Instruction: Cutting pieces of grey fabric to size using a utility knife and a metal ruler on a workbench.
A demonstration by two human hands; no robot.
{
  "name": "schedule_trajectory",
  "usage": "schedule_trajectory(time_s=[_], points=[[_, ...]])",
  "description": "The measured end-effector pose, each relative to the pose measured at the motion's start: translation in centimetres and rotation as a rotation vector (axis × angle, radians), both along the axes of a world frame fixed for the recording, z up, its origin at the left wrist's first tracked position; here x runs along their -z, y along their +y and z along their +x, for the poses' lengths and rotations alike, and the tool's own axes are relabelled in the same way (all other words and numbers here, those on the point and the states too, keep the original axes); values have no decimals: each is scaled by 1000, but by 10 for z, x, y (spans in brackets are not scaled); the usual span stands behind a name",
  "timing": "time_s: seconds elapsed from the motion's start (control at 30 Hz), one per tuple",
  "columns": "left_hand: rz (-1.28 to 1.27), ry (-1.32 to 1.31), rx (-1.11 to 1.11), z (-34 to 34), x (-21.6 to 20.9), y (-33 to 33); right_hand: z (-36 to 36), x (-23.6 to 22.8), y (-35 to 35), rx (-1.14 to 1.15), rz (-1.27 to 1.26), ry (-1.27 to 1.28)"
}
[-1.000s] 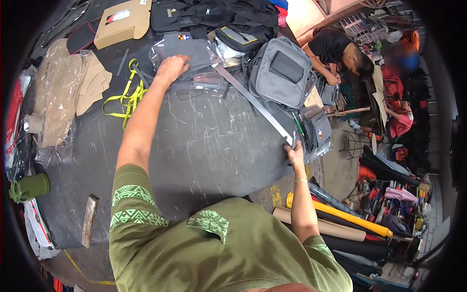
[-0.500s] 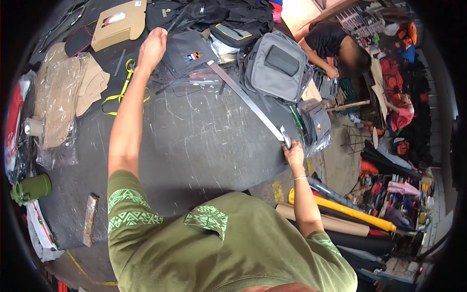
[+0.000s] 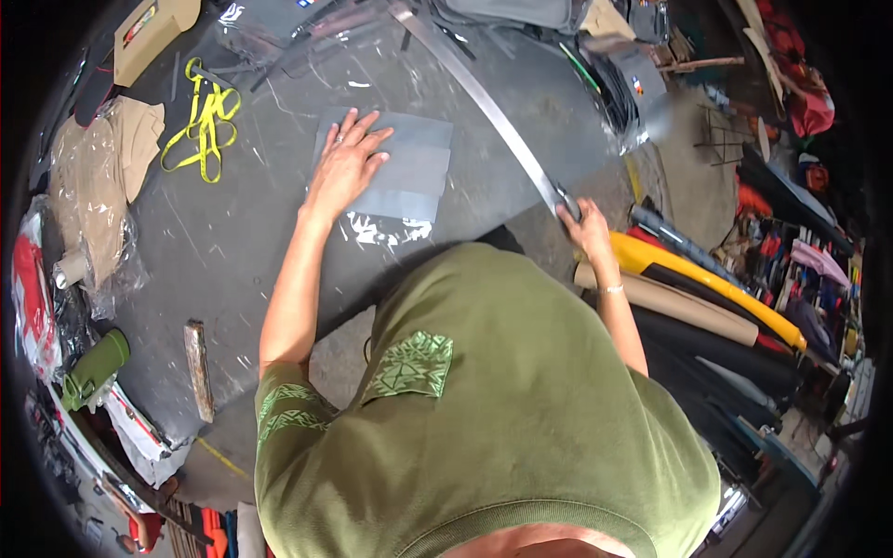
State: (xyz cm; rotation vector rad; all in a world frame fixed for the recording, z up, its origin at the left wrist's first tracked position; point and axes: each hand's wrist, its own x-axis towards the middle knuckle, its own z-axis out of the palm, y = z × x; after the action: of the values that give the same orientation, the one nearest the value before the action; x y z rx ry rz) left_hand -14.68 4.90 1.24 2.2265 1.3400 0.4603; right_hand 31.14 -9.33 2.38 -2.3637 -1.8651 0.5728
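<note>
1. Fingers of the left hand [image 3: 346, 167] lie spread and flat on a grey sheet [image 3: 395, 166] on the dark tabletop [image 3: 233, 251]; fingers of the right hand [image 3: 584, 228] are clamped on the end of a long metal ruler [image 3: 484, 98].
2. Judging by this, the sheet is laid out and pinned, but the ruler is not yet set across it.
3. Yellow tape measure [image 3: 206, 116] lies far left; a tan box [image 3: 153, 28] with a small label sits at the top-left corner; a clear plastic bag [image 3: 88, 214] rests at the left edge.
</note>
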Motion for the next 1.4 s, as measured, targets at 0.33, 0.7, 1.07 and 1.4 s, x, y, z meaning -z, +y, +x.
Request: schedule_trajectory(time_s=[0.33, 0.7, 1.07, 1.4], points=[[191, 197, -300, 52, 23, -70, 12, 21, 11, 115, -287, 545], [119, 298, -600, 152, 16, -103, 114, 37, -11, 78, -269, 703], [249, 463, -380, 207, 29, -106, 101, 47, 12, -54, -143, 539], [231, 135, -362, 206, 39, -109, 97, 41, 3, -13, -24, 280]])
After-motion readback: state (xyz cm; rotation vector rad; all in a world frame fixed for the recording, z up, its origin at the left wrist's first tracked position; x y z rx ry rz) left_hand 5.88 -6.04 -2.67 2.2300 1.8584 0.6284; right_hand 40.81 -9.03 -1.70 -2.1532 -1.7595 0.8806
